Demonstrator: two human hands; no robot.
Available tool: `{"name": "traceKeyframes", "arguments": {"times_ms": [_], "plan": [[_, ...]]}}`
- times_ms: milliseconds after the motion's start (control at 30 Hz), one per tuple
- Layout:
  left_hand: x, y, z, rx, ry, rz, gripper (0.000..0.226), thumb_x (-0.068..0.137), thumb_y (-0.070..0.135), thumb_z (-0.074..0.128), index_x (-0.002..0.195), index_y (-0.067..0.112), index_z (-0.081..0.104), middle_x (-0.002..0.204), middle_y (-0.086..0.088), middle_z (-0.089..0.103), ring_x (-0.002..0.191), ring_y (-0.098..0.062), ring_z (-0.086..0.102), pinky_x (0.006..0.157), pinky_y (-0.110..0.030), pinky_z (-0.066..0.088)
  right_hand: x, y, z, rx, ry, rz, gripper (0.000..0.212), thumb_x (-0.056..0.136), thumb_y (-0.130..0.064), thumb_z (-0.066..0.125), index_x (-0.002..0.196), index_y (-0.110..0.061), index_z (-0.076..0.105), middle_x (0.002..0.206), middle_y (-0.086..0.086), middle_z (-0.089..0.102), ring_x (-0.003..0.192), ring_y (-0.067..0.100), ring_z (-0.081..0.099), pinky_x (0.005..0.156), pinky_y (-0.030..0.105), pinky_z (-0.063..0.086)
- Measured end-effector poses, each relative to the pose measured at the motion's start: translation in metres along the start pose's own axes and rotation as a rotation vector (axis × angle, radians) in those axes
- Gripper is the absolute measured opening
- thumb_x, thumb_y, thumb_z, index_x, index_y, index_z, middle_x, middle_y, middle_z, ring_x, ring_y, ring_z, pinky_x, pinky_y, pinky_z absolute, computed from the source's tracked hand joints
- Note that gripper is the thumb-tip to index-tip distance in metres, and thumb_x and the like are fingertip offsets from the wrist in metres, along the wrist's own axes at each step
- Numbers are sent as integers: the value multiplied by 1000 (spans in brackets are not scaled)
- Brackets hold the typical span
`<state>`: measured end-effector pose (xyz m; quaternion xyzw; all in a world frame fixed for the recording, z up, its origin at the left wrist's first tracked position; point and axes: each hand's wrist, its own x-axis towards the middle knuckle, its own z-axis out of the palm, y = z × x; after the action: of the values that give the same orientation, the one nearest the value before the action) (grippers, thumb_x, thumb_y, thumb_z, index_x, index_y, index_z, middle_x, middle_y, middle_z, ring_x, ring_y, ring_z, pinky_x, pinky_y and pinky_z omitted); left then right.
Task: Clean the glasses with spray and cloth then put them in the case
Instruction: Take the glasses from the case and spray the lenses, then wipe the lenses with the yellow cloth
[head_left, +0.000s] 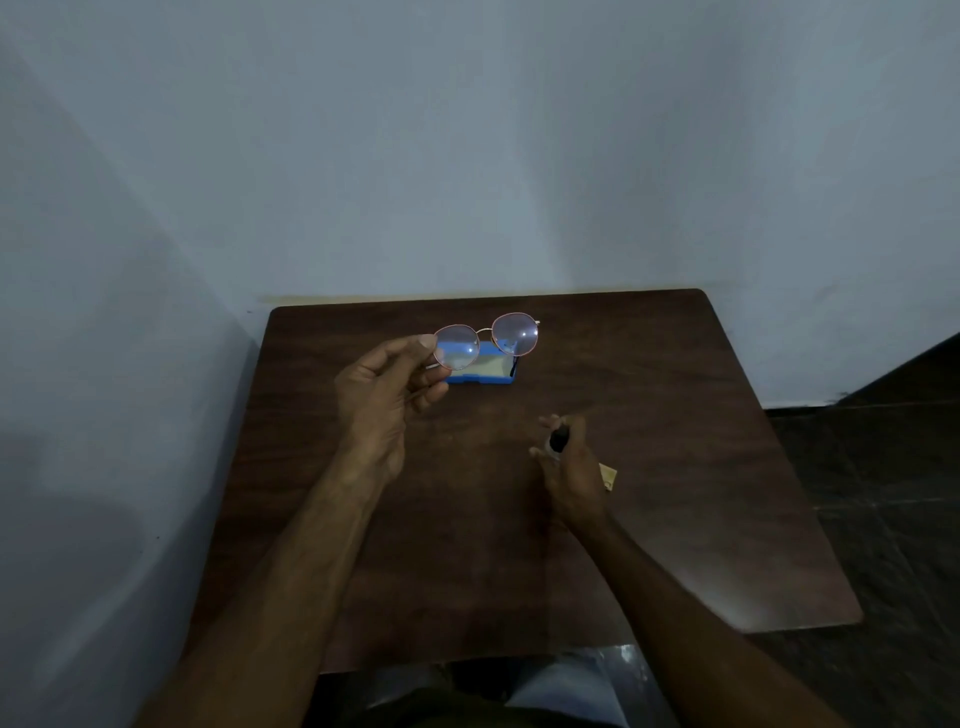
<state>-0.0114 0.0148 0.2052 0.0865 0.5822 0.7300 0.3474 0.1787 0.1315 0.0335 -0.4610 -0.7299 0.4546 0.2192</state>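
Glasses (514, 335) are pinched at one rim by the fingers (415, 347) of the left hand (387, 387) and held raised over the blue case (483, 379). A small dark spray bottle (560, 438) is gripped by the curled right hand (571, 462). The case is lying on the brown surface (675, 467), and a tan scrap (609, 475) is seen just beside the right hand.

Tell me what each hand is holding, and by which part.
Left hand pinches the glasses at the outer rim of one lens, near the hinge. Right hand grips a small dark-topped bottle, apparently the spray, round its body.
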Motion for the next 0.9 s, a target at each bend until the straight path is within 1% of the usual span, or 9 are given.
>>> {"name": "traceKeyframes", "arguments": {"times_ms": [67,200,333,400,567,633,733,833,900], "plan": [[-1,-2,4,5,-2,-2,8,98,12,70,101,11,77,83,-2,78,72,-9,76,68,-24,63,1,7,3,-1,-7,34,45,96,-18,73,117,-37,39,135,-8,62,120,13,61,91,31,48],[-3,-6,8,10,3,-4,8,98,10,70,100,12,77,82,-2,78,69,-9,75,67,-23,62,1,16,5,-32,-31,120,45,96,-21,74,125,-27,41,139,-4,62,121,18,63,89,32,50],[-5,-9,11,12,14,-6,8,98,10,70,100,13,77,82,-1,79,69,-8,75,64,-22,62,-3,23,2,-62,-42,107,47,95,-24,75,129,-24,42,125,-8,61,116,21,65,85,31,48],[-6,-11,12,15,10,-8,8,99,10,69,101,12,77,81,-1,79,68,-7,75,64,-22,62,-3,28,0,-67,-53,93,54,93,-24,77,133,-27,41,131,-6,61,118,18,64,86,28,48],[-8,-15,14,7,-4,-16,8,98,9,70,100,12,77,81,-4,79,67,-9,75,62,-21,63,-8,52,-14,-123,-122,27,90,83,-17,79,157,-29,29,153,-3,50,136,14,52,110,36,48],[-8,-16,15,-3,-6,-19,8,98,10,70,101,11,77,82,-4,79,67,-9,75,62,-21,63,-10,63,-25,-157,-38,59,81,84,-15,74,155,-24,36,151,2,52,136,20,52,111,41,48],[-10,-19,17,-12,-14,-27,8,98,10,70,103,10,77,82,-3,79,67,-9,75,64,-21,63,-10,76,-41,-246,114,152,54,93,-9,66,144,-14,50,138,15,57,125,34,57,100,44,50],[-12,-22,19,-11,-29,-41,9,98,10,70,103,10,76,81,-2,79,67,-10,75,65,-22,63,0,84,-50,-386,84,220,28,97,-15,59,124,-11,57,123,19,61,116,39,57,90,47,53],[-14,-23,21,-13,-39,-51,9,97,10,70,104,10,77,81,-3,79,67,-10,75,65,-22,63,5,86,-51,-478,21,187,22,97,-17,60,117,-8,61,122,18,63,115,39,56,89,45,51]]}}
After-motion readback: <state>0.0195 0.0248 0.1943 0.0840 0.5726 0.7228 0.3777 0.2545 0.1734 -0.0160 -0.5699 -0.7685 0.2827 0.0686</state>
